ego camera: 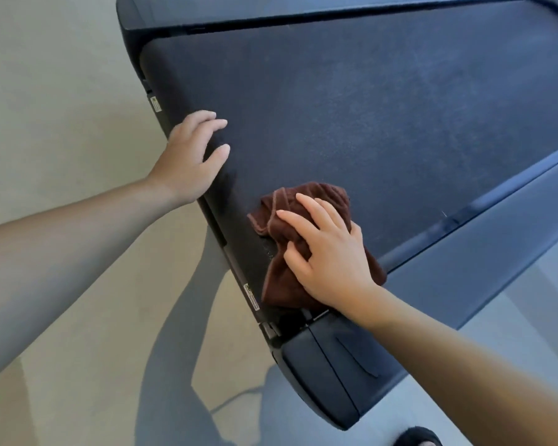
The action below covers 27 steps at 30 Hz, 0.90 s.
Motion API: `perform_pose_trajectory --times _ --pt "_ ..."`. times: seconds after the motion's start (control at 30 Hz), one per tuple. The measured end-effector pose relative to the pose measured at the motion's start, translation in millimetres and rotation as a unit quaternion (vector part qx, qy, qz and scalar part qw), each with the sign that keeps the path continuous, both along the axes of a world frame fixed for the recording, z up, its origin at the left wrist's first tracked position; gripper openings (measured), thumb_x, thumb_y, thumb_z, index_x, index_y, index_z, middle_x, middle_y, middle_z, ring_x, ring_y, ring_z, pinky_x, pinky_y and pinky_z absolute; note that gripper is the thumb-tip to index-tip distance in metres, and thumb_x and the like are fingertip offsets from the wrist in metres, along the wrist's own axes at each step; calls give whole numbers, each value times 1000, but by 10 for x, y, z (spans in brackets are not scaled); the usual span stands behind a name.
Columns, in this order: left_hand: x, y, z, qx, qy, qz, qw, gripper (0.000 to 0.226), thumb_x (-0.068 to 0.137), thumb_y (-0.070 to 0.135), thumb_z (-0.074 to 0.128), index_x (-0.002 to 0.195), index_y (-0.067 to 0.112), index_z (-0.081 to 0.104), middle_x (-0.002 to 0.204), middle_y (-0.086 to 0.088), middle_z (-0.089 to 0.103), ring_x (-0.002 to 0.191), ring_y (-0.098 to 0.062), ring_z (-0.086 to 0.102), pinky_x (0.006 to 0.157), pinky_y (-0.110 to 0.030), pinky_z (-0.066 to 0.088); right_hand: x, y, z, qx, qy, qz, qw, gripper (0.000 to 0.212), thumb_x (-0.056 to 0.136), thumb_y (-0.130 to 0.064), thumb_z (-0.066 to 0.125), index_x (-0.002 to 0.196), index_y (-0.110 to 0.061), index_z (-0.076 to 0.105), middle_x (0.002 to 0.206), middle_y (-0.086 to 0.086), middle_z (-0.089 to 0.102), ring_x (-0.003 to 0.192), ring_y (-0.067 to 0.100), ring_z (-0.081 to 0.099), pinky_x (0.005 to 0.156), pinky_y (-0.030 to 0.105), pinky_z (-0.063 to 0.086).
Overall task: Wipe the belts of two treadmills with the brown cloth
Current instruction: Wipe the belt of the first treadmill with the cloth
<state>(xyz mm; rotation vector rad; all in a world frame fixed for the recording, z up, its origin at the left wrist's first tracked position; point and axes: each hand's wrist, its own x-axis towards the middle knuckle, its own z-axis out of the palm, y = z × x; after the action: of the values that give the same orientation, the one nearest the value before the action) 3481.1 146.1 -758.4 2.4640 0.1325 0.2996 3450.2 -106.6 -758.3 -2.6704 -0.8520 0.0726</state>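
Observation:
The dark treadmill belt (351,117) fills most of the view, running from lower left to upper right. A crumpled brown cloth (303,201) lies on the belt near its rear end. My right hand (326,252) presses flat on the cloth, fingers spread over it and thumb tucked into a fold. My left hand (190,156) rests on the rounded rear edge of the belt, fingers apart and holding nothing. Only one treadmill is in view.
The treadmill's grey side rail (484,252) runs along the right of the belt, with a dark end cap (329,375) at the near corner. Pale floor tiles (62,91) lie to the left. A dark slipper toe (416,437) shows at the bottom.

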Motion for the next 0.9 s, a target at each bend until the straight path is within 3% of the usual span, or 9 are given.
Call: perform_pose_trajectory --times 0.13,0.23,0.5,0.7,0.9 --pt "88 -387 65 -1 -23 -67 997 43 96 24 46 137 11 44 146 -5 34 136 -24 28 108 -27 17 281 -389 -11 -22 -15 -105 994 46 89 -43 43 135 -39 44 152 -4 30 142 19 19 106 57 22" --pt "70 -555 90 3 -20 -104 994 43 96 27 48 136 15 44 146 -1 34 135 -22 28 110 -36 23 486 -501 -12 -15 -10 -190 982 48 89 -40 46 137 -37 42 153 -2 28 142 20 17 106 57 22" --pt "-60 -627 51 22 12 -134 991 43 94 29 49 136 17 45 146 1 35 135 -20 28 111 -43 27 450 -581 -63 -72 -17 -119 990 79 73 -78 33 143 -43 25 157 -6 14 144 20 10 106 62 22" --pt "6 -630 33 39 36 -104 993 45 95 31 47 138 19 43 147 4 33 136 -18 26 110 -46 28 718 -410 -90 -46 -14 -134 990 88 77 -73 42 149 -28 17 158 -3 13 145 21 10 107 62 20" --pt "21 -692 58 41 48 -59 996 45 95 29 48 138 18 43 147 4 34 136 -19 27 111 -39 26 779 -431 -110 -10 -25 -81 996 67 85 -59 50 142 -29 34 153 -6 26 142 18 16 104 62 23"
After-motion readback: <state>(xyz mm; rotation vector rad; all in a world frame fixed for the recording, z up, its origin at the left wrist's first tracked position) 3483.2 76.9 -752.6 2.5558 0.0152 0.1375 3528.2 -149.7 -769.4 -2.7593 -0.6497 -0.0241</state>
